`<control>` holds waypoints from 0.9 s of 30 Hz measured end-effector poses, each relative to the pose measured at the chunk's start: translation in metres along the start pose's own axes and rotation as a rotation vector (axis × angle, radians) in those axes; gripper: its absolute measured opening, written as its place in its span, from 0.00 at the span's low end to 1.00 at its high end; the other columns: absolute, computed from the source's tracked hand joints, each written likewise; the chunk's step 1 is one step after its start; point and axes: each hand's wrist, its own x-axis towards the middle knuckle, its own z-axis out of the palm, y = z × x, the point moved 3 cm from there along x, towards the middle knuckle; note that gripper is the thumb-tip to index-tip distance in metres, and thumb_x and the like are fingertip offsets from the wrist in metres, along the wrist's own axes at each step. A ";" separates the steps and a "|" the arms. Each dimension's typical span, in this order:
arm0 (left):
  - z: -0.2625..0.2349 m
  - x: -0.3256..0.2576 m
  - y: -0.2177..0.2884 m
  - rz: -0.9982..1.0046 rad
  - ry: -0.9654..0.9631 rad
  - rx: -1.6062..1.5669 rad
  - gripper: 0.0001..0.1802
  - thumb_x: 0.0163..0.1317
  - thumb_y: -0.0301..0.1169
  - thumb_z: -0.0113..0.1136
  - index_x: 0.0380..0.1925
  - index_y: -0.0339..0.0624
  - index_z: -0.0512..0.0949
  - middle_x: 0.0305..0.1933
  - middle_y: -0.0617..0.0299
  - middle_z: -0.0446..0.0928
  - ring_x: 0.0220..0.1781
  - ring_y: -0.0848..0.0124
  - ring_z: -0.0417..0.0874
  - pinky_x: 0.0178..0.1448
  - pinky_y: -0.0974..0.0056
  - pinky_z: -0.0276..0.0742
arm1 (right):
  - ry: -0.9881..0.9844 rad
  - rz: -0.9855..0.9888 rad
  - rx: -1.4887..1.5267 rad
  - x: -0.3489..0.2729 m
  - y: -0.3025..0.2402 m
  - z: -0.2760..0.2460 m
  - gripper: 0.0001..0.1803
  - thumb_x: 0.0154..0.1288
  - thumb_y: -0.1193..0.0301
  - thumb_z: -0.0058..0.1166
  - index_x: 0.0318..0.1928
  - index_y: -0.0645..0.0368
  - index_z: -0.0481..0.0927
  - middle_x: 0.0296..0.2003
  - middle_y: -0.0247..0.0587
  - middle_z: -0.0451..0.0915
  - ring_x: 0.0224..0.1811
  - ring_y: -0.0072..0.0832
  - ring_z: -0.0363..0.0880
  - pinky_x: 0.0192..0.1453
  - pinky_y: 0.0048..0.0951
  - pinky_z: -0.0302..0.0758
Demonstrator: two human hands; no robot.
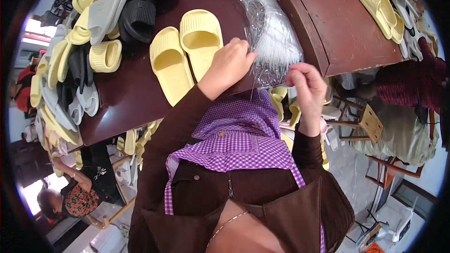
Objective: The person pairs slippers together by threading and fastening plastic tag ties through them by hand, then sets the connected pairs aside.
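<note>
A pair of pale yellow slippers (pixel 199 42) lies side by side on the dark red table, toes away from me. My left hand (pixel 230 65) is over the table just right of them, its fingers curled in and thumb pointing right. To its right is a bundle of thin clear plastic strands (pixel 276 37), spread like a brush on crinkled clear wrapping. My right hand (pixel 307 86) hovers by the bundle's near end, thumb and forefinger pinched together. Whatever either hand holds is too fine to make out.
Yellow, grey and black slippers (pixel 105 11) are heaped along the table's left side. More yellow slippers (pixel 377 7) lie on the raised red surface at right. A wooden stool (pixel 368 124) stands on the floor at right. Another person (pixel 77 192) is at lower left.
</note>
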 end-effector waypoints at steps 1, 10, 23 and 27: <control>0.007 0.006 -0.003 -0.047 -0.034 0.026 0.13 0.58 0.34 0.59 0.31 0.31 0.77 0.38 0.43 0.78 0.40 0.48 0.79 0.45 0.52 0.74 | -0.001 -0.007 0.007 -0.001 0.003 0.003 0.06 0.66 0.79 0.51 0.42 0.67 0.78 0.28 0.33 0.78 0.29 0.17 0.74 0.36 0.17 0.72; 0.039 0.024 -0.024 -0.026 0.053 0.022 0.11 0.57 0.31 0.57 0.29 0.31 0.77 0.31 0.42 0.78 0.38 0.46 0.80 0.44 0.50 0.74 | -0.151 -0.104 -0.263 0.022 0.020 0.024 0.08 0.64 0.80 0.52 0.44 0.66 0.77 0.33 0.35 0.80 0.34 0.19 0.77 0.40 0.20 0.74; 0.003 -0.044 0.002 -0.021 -0.254 -0.345 0.05 0.55 0.25 0.56 0.27 0.33 0.74 0.26 0.48 0.77 0.27 0.59 0.79 0.33 0.61 0.74 | 0.002 -0.286 -0.429 0.060 0.059 0.036 0.17 0.62 0.82 0.49 0.53 0.65 0.73 0.44 0.52 0.78 0.45 0.39 0.80 0.48 0.32 0.77; -0.010 -0.071 0.000 0.015 -0.492 -0.448 0.05 0.55 0.25 0.57 0.28 0.34 0.75 0.25 0.54 0.77 0.25 0.68 0.77 0.32 0.65 0.73 | 0.003 -0.301 -0.444 0.061 0.061 0.037 0.17 0.63 0.83 0.48 0.54 0.64 0.74 0.46 0.46 0.79 0.47 0.32 0.79 0.49 0.27 0.76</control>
